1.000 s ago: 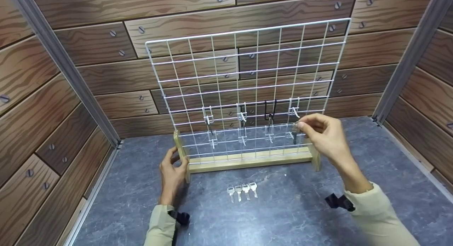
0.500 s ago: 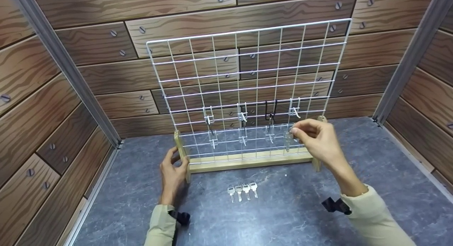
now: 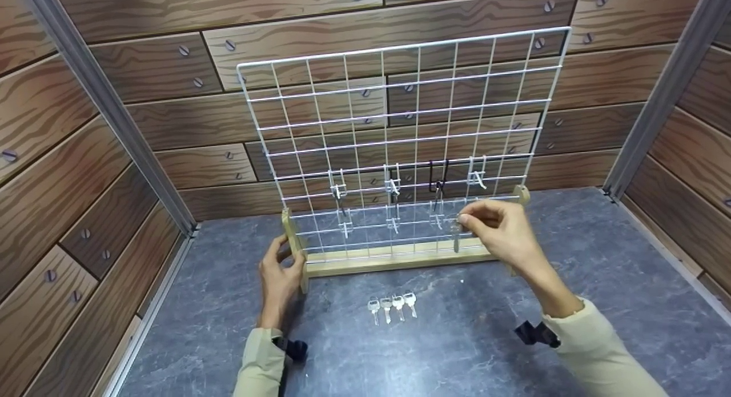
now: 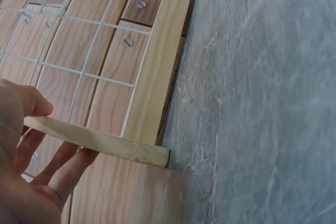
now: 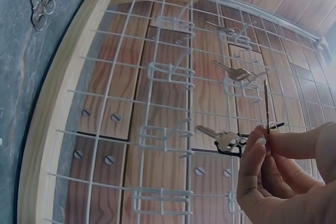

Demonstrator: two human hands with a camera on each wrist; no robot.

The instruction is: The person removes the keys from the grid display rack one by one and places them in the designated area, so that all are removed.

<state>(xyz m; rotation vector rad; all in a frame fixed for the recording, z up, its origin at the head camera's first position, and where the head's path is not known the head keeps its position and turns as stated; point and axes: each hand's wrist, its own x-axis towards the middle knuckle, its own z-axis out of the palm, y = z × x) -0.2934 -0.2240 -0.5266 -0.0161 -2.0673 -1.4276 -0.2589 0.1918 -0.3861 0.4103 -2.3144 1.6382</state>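
Right hand [image 3: 508,240] has thumb and fingertips pinched together on one thin silver metal key [image 3: 456,243], blade hanging down in front of the grid, near the third lower white wire hook [image 3: 437,220] from the left; left hand [image 3: 280,280] is wrapped round the pale wooden side post [image 4: 105,142], thumb one side, fingers the other.

My worry is that pinch: it's a small grip on a slim key, so a slight twist or a bump on a hook could make it slip, and it might drop onto the marbled grey tabletop [image 3: 342,351] or through the white wire grid [image 3: 400,47]; knuckles could also knock the key [image 5: 228,140] hanging on the black wire hook [image 5: 229,153]; if the left hand slackens, a nudge might shift the whole stand.

Further out, two more hanging keys [image 5: 239,73] sit on the white upper hooks to the left; four loose silver keys [image 3: 392,307] lie in a row on the near side of the stand.

Hard to see: the held key's head is mostly under the fingertips, and it's edge-on in the right wrist view; the right hand blocks the far-right lower hook from the head camera; the left wrist view cuts off part of its hand; can't tell if the key touches any wire.
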